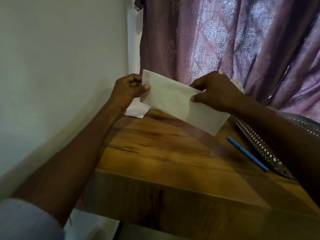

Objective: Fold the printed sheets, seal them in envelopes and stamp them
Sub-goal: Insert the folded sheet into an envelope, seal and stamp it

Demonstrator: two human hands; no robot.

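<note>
A white envelope (174,101) is held in the air above the far part of the wooden table (164,153). My left hand (129,89) pinches its left end, thumb on the front. My right hand (216,91) grips its upper right edge between thumb and fingers. The envelope slopes down to the right. Whether a sheet is inside cannot be told. More white paper (136,110) lies on the table's far left corner, partly hidden behind the envelope and my left hand.
A blue pen (247,154) lies on the table at the right. Beside it runs a dark perforated metal object (259,146), partly under my right arm. A white wall stands at the left and a purple patterned curtain (225,40) hangs behind the table.
</note>
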